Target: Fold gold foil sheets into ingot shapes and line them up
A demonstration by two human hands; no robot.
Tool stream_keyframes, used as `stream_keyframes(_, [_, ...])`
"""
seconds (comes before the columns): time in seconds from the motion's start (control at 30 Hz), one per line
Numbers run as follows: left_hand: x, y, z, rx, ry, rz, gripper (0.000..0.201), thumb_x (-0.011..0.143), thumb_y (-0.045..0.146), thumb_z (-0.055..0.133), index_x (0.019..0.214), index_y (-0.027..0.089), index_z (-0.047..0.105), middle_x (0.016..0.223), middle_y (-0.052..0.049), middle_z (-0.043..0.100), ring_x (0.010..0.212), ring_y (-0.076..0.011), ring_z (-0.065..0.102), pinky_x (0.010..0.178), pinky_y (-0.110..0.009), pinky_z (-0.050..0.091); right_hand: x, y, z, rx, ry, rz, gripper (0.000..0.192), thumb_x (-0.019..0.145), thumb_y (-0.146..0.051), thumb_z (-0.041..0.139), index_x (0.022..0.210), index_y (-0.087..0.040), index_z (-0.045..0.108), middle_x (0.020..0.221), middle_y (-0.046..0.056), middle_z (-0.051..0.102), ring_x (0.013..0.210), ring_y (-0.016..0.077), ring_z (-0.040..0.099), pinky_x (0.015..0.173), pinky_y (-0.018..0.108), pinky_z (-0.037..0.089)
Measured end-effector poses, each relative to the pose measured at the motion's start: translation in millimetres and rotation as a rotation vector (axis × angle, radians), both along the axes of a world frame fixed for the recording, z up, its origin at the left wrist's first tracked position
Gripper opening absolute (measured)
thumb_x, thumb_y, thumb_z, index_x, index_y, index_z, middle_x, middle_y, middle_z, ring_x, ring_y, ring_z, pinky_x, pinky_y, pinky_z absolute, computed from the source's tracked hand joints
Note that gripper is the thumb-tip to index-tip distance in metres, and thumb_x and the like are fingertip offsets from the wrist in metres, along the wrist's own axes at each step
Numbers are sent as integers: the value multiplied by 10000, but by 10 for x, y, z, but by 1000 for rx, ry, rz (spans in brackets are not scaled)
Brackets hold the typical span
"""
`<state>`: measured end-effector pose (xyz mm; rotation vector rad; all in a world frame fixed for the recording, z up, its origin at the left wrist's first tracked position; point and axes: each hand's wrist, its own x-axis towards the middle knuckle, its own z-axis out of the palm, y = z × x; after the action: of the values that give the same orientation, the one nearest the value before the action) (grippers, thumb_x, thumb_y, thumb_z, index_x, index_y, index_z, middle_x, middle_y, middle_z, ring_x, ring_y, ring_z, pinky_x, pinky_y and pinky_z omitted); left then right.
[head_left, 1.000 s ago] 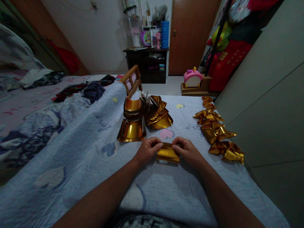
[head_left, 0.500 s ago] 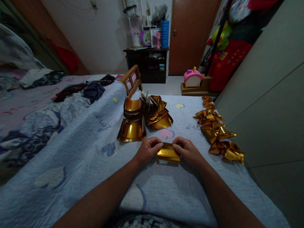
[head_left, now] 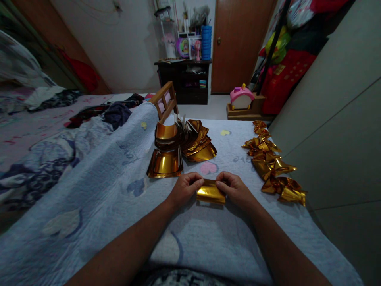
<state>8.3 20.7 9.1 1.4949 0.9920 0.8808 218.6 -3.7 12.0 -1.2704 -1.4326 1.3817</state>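
A folded gold foil sheet (head_left: 210, 193) lies on the light blue quilt (head_left: 119, 190) right in front of me. My left hand (head_left: 185, 187) pinches its left end and my right hand (head_left: 235, 187) pinches its right end, thumbs on the top fold. Just beyond my left hand stands a stack of unfolded gold sheets (head_left: 166, 153), curled upward. Beside that stack fans out another pile of gold sheets (head_left: 199, 141). Several folded gold pieces (head_left: 272, 163) lie in a row along the right edge of the quilt.
A grey wardrobe wall (head_left: 336, 131) rises close on the right. A wooden chair back (head_left: 164, 101) pokes up behind the stack. Clothes (head_left: 116, 111) lie on the bed at left. Beyond are a dark shelf unit (head_left: 186, 79), a door and a pink toy (head_left: 241, 97).
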Motion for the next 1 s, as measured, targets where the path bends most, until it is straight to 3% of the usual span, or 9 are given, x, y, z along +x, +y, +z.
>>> stream_keyframes(0.33, [8,-15,-1,16,64,6,269,846,394,622,740,149,654,663,3,577,631,-134,519,607,-243,396,5,-2,1,55,-96,3,162,814,-357,581,769,-201,582,642,-40,506,593,130,458,568,263,356])
stream_keyframes(0.73, [63,-26,-50,373,565,110,235,920,277,518,729,191,627,749,-32,656,737,-188,596,716,-293,407,-61,28,-84,275,-468,-121,91,844,-224,555,760,-210,589,734,13,633,711,174,564,679,285,394])
stream_keyframes(1.0, [88,-1,-108,496,808,91,208,931,230,533,751,190,630,793,-62,673,808,-226,604,787,-344,411,-84,98,-191,343,-634,-159,77,827,-174,575,755,-204,580,765,39,621,765,198,552,718,303,381])
